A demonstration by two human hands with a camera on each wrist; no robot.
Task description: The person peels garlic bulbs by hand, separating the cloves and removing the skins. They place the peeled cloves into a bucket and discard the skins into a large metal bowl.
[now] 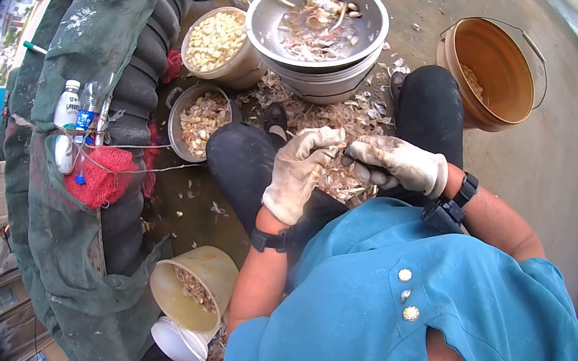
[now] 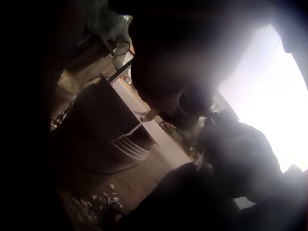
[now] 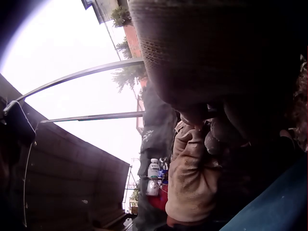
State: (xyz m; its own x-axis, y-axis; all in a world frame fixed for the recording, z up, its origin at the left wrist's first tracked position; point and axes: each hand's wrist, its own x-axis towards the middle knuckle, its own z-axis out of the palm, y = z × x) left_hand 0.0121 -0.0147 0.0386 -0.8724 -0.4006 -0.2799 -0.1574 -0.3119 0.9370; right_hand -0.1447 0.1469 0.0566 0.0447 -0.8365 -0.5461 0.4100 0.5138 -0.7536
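Both hands wear pale, soiled knit gloves and meet above the lap in the head view. The left hand (image 1: pixel 299 174) curls its thumb and fingers at a small piece, seemingly garlic, mostly hidden by the fingertips. Close against it, the right hand (image 1: pixel 404 163) pinches at the same small piece with bent fingers. In the right wrist view the left hand (image 3: pixel 192 180) touches the right hand's fingertips. Dark shadow covers most of the left wrist view. Beyond the hands, a steel bowl (image 1: pixel 265 31) holds garlic and loose skins on top of a white bucket (image 1: pixel 327 87).
Peeled cloves (image 1: pixel 216 40) fill a tub at the upper left, beside a smaller pot (image 1: pixel 181 131) of cloves. An orange bucket (image 1: pixel 504 66) stands right; a cream bucket (image 1: pixel 223 265) tilts at lower left. Skins (image 1: pixel 336 173) litter the ground between the knees. Bottles (image 1: pixel 67 107) hang left.
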